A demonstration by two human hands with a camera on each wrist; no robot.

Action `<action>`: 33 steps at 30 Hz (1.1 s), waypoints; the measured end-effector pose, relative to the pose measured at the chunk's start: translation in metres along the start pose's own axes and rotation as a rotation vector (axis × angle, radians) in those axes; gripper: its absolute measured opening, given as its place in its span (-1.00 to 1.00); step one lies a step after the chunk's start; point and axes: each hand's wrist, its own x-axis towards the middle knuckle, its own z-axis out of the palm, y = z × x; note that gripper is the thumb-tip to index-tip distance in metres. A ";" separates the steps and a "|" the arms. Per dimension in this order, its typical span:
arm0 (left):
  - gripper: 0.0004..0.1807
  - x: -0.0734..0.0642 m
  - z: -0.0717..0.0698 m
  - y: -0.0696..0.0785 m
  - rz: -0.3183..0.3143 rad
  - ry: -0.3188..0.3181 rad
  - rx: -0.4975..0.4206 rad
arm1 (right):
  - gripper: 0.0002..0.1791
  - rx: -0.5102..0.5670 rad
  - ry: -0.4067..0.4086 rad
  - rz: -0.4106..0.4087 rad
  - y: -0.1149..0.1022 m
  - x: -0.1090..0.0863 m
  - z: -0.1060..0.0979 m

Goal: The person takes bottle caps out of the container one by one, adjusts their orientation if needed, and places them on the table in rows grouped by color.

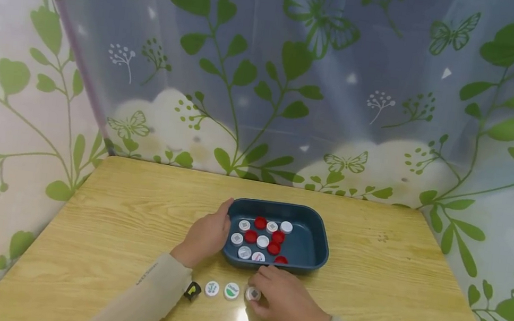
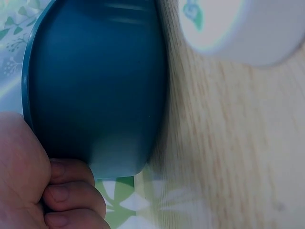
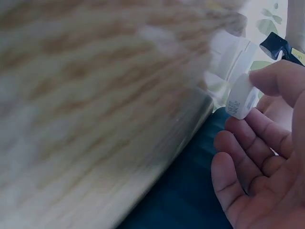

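Observation:
A dark blue rectangular bin (image 1: 303, 269) stands on the table with red and white bottle caps inside, mostly at its left. My left hand (image 1: 206, 237) grips the bin's left end; in the left wrist view its thumb lies at the rim and several fingers (image 2: 76, 196) are curled. In front of the bin, my right hand (image 1: 285, 300) pinches a white bottle cap (image 3: 240, 98) between thumb and fingers, close over the table. To its left lie a white cap with a green print (image 1: 232, 291) and a white cap with a blue print (image 1: 212, 289), printed sides up.
The wooden table (image 1: 381, 283) extends to both sides of the bin. A curtain (image 1: 254, 101) with leaves and butterflies hangs behind its far edge, and similar cloth covers both sides. A black strap (image 1: 193, 291) sits at my left wrist, near the row of caps.

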 end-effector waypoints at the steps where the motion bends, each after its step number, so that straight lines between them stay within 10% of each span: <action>1: -0.41 0.000 0.000 0.000 0.002 0.001 -0.002 | -0.89 -0.003 -0.003 0.001 0.000 0.000 0.000; 33: -0.40 0.000 0.002 -0.002 -0.010 -0.004 -0.018 | -0.86 0.031 -0.066 0.025 0.002 0.004 0.005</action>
